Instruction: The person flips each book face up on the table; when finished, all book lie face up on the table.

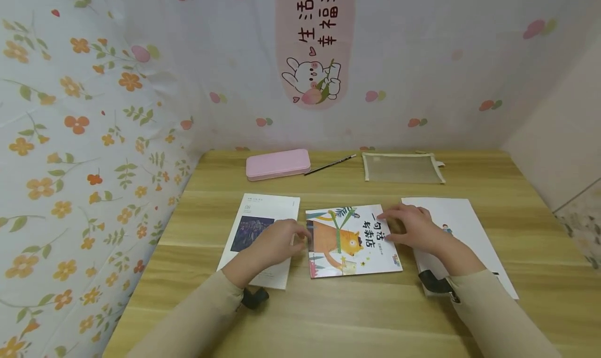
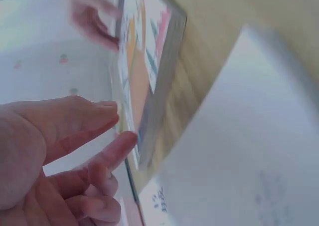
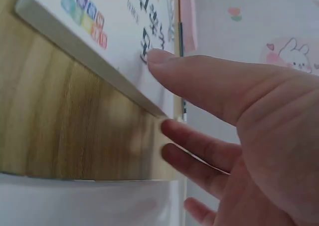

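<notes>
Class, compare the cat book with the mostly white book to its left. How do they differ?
The cat book has a bright cover with a large orange cat; the white book is plainer, with one dark picture.
In the head view, the cat book looks wider side to side; the white book looks narrower.
The cat book lies between both hands; the left hand partly hides the white book.
Both lie closed on the table.

Wood-grain table point(image 1: 338, 321): three books point(image 1: 345, 240), pink case point(image 1: 278, 164), pencil point(image 1: 331, 165), mesh pouch point(image 1: 403, 169).
</notes>
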`<state>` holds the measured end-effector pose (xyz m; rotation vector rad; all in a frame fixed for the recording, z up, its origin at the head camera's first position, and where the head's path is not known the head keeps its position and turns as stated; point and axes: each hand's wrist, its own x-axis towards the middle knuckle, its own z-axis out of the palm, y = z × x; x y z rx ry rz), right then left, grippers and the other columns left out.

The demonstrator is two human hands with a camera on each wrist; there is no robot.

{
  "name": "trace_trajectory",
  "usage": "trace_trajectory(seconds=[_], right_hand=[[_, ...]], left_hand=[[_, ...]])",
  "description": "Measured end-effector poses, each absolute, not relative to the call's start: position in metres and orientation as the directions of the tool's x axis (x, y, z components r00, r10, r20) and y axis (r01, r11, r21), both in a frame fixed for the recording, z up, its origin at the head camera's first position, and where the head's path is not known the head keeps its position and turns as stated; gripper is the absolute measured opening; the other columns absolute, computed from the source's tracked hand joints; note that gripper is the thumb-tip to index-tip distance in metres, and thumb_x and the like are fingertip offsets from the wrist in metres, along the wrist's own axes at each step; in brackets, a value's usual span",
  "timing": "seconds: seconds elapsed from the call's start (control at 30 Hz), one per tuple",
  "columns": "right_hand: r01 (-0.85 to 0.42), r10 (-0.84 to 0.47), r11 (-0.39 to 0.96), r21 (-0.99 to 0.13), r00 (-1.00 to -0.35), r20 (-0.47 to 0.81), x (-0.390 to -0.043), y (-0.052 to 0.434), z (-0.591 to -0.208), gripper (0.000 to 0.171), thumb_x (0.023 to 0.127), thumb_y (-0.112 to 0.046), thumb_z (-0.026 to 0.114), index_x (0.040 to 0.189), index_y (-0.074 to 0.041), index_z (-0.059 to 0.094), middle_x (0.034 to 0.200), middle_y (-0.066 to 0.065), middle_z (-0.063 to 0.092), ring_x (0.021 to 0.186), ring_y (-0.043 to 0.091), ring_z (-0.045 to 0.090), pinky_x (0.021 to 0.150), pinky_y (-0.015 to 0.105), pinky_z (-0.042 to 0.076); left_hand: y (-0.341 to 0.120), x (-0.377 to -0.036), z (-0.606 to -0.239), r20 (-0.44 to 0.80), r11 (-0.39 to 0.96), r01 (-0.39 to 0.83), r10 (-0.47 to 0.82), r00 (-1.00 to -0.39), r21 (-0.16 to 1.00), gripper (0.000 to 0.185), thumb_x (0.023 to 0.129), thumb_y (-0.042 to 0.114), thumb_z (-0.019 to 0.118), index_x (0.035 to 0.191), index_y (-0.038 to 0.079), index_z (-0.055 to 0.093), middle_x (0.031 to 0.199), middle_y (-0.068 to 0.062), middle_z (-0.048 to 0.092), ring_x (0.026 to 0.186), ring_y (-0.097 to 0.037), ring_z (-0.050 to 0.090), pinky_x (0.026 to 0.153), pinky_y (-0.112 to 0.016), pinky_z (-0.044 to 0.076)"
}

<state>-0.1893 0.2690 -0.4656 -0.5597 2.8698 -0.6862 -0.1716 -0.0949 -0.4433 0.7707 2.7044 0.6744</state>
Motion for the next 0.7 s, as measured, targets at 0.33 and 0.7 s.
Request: trace_trajectory(seconds=[0.33, 0.7], right_hand=[[-0.346, -0.406, 0.856, -0.384, -0.910, -0.083, -0.161, 0.263, -0.455, 0.058, 0.077, -0.032, 0.092, 0.128, -0.016, 0.072, 0.138, 0.019, 0.061, 0.132, 0.043, 0.052, 0.107, 0.075, 0.020], [-0.344, -0.401, 0.857, -0.384, -0.913, -0.078, -0.141, 0.264, -0.456, 0.071, 0.067, -0.035, 0.097, 0.130, -0.015, 0.071, 0.139, 0.018, 0.061, 0.133, 0.043, 0.050, 0.110, 0.071, 0.019]], left_hand=[[-0.093, -0.208, -0.451, -0.088, 0.768, 0.462, 0.550, -0.831, 0.443, 0.030, 0.093, 0.011, 0.074, 0.123, 0.011, 0.075, 0.122, -0.011, 0.066, 0.100, -0.023, 0.061, 0.088, -0.040, 0.053], [-0.087, -0.229, -0.453, -0.098, 0.782, 0.472, 0.551, -0.829, 0.408, 0.024, 0.093, 0.012, 0.076, 0.117, 0.011, 0.077, 0.118, -0.005, 0.065, 0.110, -0.022, 0.064, 0.101, -0.040, 0.052]])
